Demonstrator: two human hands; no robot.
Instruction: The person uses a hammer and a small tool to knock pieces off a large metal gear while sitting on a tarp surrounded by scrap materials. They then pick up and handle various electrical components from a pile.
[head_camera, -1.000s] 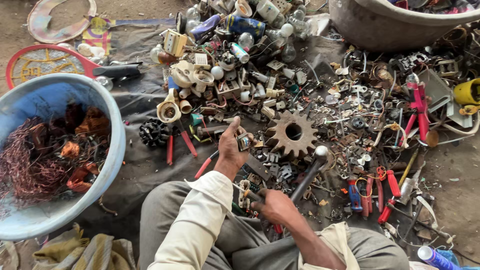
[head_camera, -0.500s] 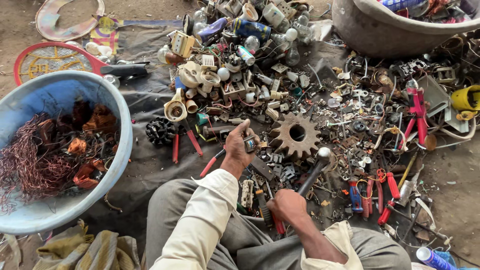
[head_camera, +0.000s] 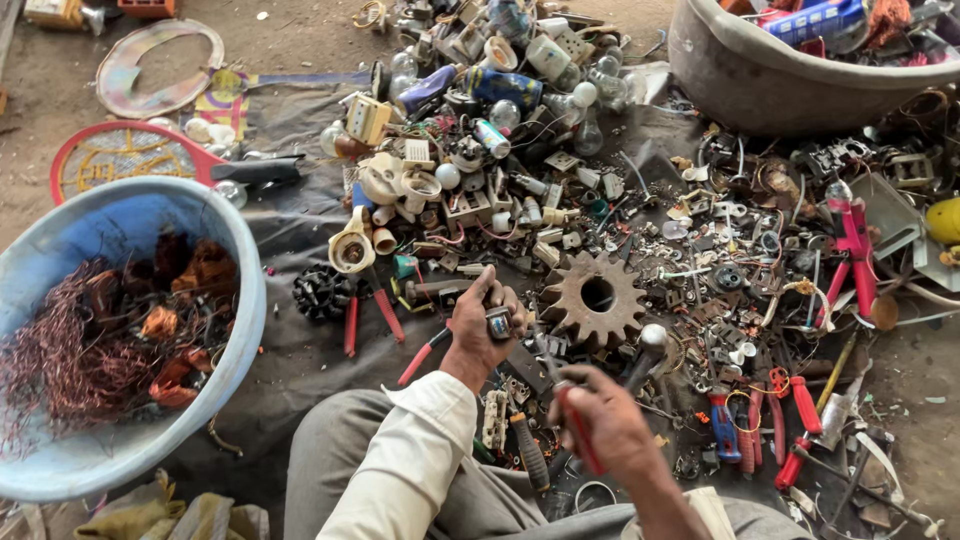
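1. Left hand (head_camera: 478, 325) closed around a small metal part (head_camera: 498, 322), held just above the dark ground cloth (head_camera: 300, 210), beside the big rusty gear (head_camera: 597, 297).
2. Right hand (head_camera: 605, 425) closed on a red-handled tool (head_camera: 575, 440), likely a screwdriver; tip angled up toward the part, tip itself hard to make out.
3. Step in hand, as I read it: stripping the small part apart with the tool.
4. Next move calls for a firm left grip and the tip seated in a seam or screw, then a twist or pry.
5. Nearby: blue basin (head_camera: 245, 300) of copper wire (head_camera: 70, 350) to the left, scrap pile (head_camera: 500, 150) ahead.
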